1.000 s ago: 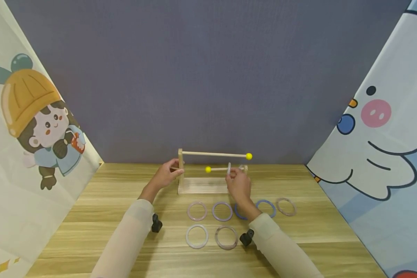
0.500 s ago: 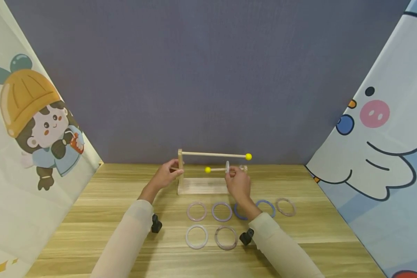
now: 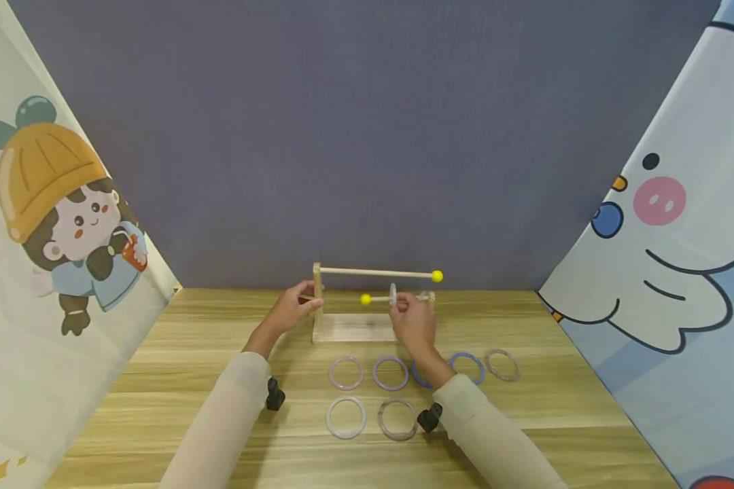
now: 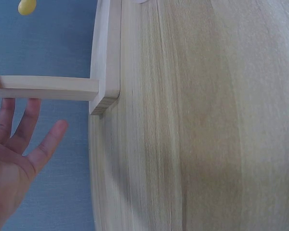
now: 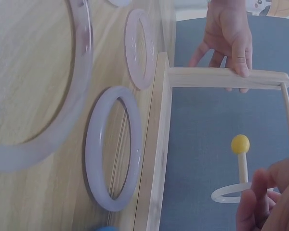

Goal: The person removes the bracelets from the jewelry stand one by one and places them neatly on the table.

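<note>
A wooden bangle stand [image 3: 355,328] has two rods tipped with yellow balls, the upper rod [image 3: 376,272] fixed to the left post and the lower one to the right post. My left hand [image 3: 291,309] holds the left post [image 4: 48,87], thumb on one side and fingers on the other. With thumb and fingers my right hand [image 3: 414,322] pinches a clear whitish bangle [image 5: 224,194]. This bangle encircles the lower rod, a little short of its yellow ball [image 5: 240,144]. Something pale shows near the right post, too small to tell.
In front of the stand, several bangles lie flat: a pink one [image 3: 346,388], a lilac one [image 3: 391,388], two blue ones, a brownish one [image 3: 503,378] at right, a white one [image 3: 346,436] and a mottled one [image 3: 397,437] nearer. A dark panel [image 3: 367,149] rises behind.
My right hand has slid the clear bangle leftward along the lower rod, closer to the yellow ball. My left hand stays on the post.
</note>
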The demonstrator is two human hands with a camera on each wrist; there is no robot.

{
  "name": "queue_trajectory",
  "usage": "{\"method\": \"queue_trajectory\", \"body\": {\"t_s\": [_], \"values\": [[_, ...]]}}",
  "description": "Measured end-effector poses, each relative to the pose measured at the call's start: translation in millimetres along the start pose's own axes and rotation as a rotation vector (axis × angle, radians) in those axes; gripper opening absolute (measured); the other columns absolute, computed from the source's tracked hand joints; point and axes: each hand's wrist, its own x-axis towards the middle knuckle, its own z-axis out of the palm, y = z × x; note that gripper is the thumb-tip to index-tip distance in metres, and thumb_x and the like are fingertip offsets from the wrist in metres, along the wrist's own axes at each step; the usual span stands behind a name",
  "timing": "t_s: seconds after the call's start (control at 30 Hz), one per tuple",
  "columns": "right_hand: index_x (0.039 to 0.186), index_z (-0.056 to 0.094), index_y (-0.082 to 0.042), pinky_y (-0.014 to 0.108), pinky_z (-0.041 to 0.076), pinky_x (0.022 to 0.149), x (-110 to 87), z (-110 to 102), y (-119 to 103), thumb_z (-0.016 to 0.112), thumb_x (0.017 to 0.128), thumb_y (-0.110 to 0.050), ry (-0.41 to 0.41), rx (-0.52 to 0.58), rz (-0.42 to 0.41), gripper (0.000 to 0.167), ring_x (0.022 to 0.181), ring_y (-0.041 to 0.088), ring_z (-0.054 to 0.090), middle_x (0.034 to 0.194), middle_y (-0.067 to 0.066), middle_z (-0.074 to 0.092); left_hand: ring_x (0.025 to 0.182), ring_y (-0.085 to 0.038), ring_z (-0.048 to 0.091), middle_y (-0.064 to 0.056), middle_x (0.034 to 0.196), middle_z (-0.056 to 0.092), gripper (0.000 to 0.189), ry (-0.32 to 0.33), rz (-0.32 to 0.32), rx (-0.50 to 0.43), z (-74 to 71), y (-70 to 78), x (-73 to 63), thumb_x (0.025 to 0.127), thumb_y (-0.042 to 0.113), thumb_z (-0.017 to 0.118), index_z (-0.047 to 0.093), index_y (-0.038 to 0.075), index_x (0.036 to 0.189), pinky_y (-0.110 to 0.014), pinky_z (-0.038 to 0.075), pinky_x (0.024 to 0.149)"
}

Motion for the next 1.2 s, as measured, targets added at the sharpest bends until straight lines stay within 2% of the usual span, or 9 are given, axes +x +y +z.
{"method": "queue_trajectory", "body": {"t_s": [0.27, 0.57, 0.87, 1.2], "values": [[0.114, 0.074, -0.012, 0.033, 0.059, 0.061, -1.3, 5.0, -5.0, 0.070, 0.090, -0.018, -0.018, -0.014, 0.000, 0.026, 0.075, 0.025, 0.077, 0.094, 0.005, 0.080, 0.113, -0.038, 0.067, -0.019, 0.125, 0.066, 0.042, 0.001, 0.002, 0.006, 0.3, -0.7, 0.3, 0.102, 0.023, 0.065, 0.056, 0.001, 0.137, -0.041, 0.061, 0.085], [0.114, 0.074, -0.011, 0.035, 0.060, 0.066, -4.5, 9.9, -12.1, 0.071, 0.089, -0.015, -0.018, 0.001, -0.045, 0.025, 0.078, 0.026, 0.077, 0.092, 0.006, 0.080, 0.114, -0.038, 0.067, -0.017, 0.126, 0.065, 0.042, -0.007, -0.014, 0.014, 0.9, -1.7, 1.0, 0.102, 0.022, 0.064, 0.055, 0.002, 0.137, -0.039, 0.061, 0.083], [0.112, 0.074, -0.011, 0.033, 0.060, 0.063, -4.7, 16.5, -16.3, 0.073, 0.088, -0.014, -0.018, 0.009, -0.067, 0.024, 0.075, 0.025, 0.077, 0.092, 0.007, 0.080, 0.112, -0.040, 0.067, -0.020, 0.124, 0.066, 0.039, 0.006, -0.005, -0.010, 1.3, 0.2, 1.8, 0.101, 0.017, 0.065, 0.057, 0.000, 0.135, -0.040, 0.061, 0.083], [0.113, 0.075, -0.014, 0.030, 0.056, 0.060, -5.7, 22.7, -24.0, 0.073, 0.089, -0.016, -0.048, 0.039, -0.035, 0.025, 0.075, 0.023, 0.077, 0.093, 0.003, 0.080, 0.116, -0.038, 0.065, -0.017, 0.127, 0.064, 0.039, -0.012, -0.030, -0.002, 0.8, 1.3, 1.2, 0.103, 0.021, 0.063, 0.056, 0.005, 0.137, -0.040, 0.060, 0.086]]}}
